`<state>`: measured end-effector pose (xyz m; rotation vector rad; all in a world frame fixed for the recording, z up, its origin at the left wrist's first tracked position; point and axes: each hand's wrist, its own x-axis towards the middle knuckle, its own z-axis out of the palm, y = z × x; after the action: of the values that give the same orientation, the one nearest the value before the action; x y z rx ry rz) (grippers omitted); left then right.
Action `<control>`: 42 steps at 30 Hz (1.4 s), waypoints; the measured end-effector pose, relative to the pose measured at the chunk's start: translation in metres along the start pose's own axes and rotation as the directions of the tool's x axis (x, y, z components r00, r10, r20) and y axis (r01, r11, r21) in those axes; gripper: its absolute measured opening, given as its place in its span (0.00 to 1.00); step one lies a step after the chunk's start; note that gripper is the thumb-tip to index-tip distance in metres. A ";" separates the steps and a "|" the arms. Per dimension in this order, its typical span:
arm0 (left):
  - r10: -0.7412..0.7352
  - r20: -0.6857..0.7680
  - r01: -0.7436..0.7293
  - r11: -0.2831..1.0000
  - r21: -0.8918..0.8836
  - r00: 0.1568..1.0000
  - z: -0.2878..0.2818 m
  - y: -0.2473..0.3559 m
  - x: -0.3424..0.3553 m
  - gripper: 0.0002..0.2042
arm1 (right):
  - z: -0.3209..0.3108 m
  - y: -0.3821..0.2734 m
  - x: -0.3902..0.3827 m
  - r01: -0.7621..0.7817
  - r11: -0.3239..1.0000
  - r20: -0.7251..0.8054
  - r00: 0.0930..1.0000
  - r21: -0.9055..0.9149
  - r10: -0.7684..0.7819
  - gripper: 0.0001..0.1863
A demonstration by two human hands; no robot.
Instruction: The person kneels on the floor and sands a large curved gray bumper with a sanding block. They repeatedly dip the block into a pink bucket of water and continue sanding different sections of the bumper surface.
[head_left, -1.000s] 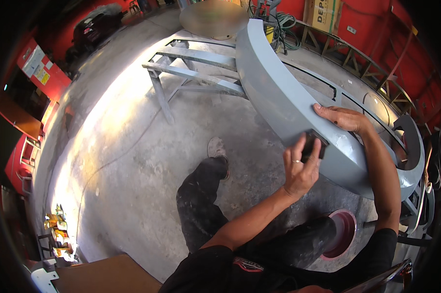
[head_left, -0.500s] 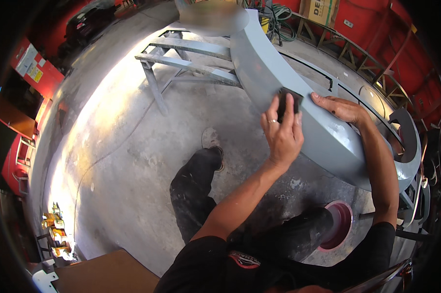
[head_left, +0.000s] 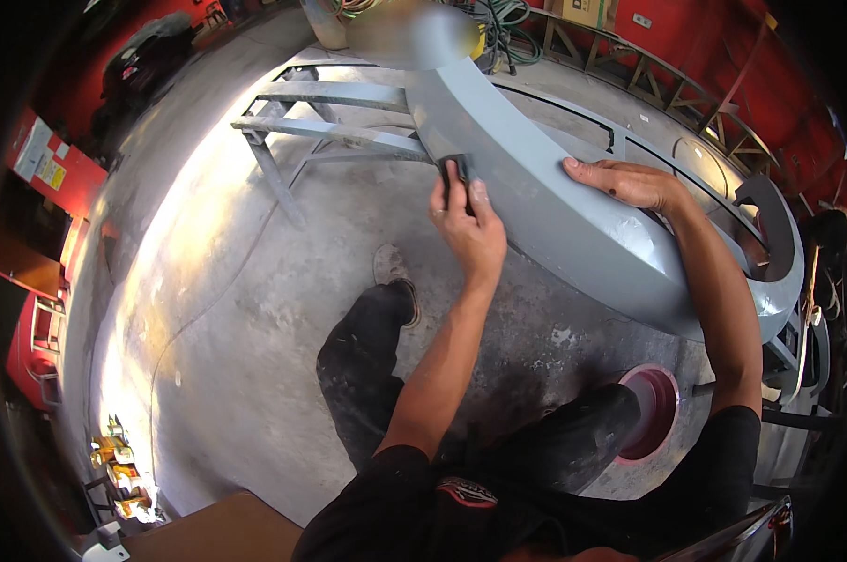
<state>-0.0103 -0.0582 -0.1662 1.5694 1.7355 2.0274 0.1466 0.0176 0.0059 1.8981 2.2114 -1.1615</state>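
A long, curved grey car bumper [head_left: 545, 201] stretches from the top middle to the right, lying over a metal stand [head_left: 339, 131]. My left hand [head_left: 470, 229] pinches a small dark sanding block [head_left: 468, 169] between thumb and fingers. The block is against the bumper's lower left edge. Farther right, my right hand [head_left: 630, 183] grips the upper edge of the bumper, its other fingers partly hidden behind that edge. Dull patches mark the grey surface near the block, and a glossy reflection shows below my right hand.
A pink-red bucket [head_left: 672, 417] stands on the concrete floor by my right leg. Coiled green hoses [head_left: 512, 42] lie beyond the bumper. A brown board [head_left: 217, 529] and several small containers [head_left: 124, 478] are at lower left. A red cabinet [head_left: 63, 173] stands far left.
My left hand has slid the sanding block leftward across the bumper to its lower edge. My right hand keeps its place on the bumper. The view has shifted slightly.
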 end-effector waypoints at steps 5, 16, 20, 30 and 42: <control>-0.022 0.022 0.024 0.992 -0.124 1.000 0.010 0.003 -0.042 0.25 | -0.003 0.008 0.004 0.090 0.995 0.068 0.993 0.031 -0.092 0.61; -0.102 -0.023 0.098 0.985 -0.145 0.995 0.020 0.003 -0.032 0.23 | -0.011 0.000 0.008 0.104 0.995 0.067 0.992 0.006 -0.104 0.59; -0.345 -0.004 0.338 0.922 -0.188 0.939 0.015 -0.040 0.061 0.21 | -0.011 -0.004 0.008 0.108 0.994 0.126 0.986 0.031 -0.111 0.61; 0.325 0.062 -0.323 0.945 -0.040 0.944 0.028 0.019 -0.093 0.26 | -0.012 -0.002 0.009 0.066 0.997 0.152 0.986 0.050 -0.073 0.62; 0.567 0.161 -0.574 0.819 -0.001 0.808 0.018 0.019 -0.079 0.26 | -0.017 0.008 0.009 0.161 0.985 0.138 0.976 0.058 -0.167 0.58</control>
<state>0.0505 -0.0996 -0.2048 2.4294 1.3663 1.9985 0.1588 0.0345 0.0101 1.6150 2.3183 -1.3362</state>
